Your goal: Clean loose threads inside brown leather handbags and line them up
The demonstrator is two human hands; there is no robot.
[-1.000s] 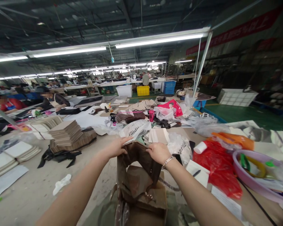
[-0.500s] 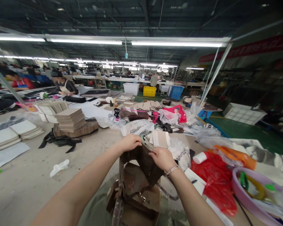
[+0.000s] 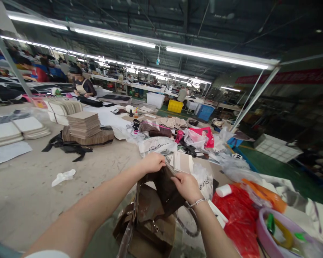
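A dark brown bag (image 3: 150,208) with metal clasps and a strap hangs or stands at the near edge, low in the middle. My left hand (image 3: 154,163) pinches the upper edge of its dark brown flap (image 3: 169,188). On the right side of the same flap, my right hand (image 3: 187,184) grips the edge, a bracelet on its wrist. Just beyond both hands lie beige and white panels (image 3: 183,162). The fingertips of both hands are partly hidden by the material.
Stacked beige pieces (image 3: 83,124) and black scraps (image 3: 79,152) lie left on the table (image 3: 102,172). At right are a red plastic bag (image 3: 238,218) and a purple basin (image 3: 261,225). A person (image 3: 82,84) sits across the table.
The view has tilted, so the lamps slope down to the right. Both hands still hold the flap; the bag's lower part appears slightly further left.
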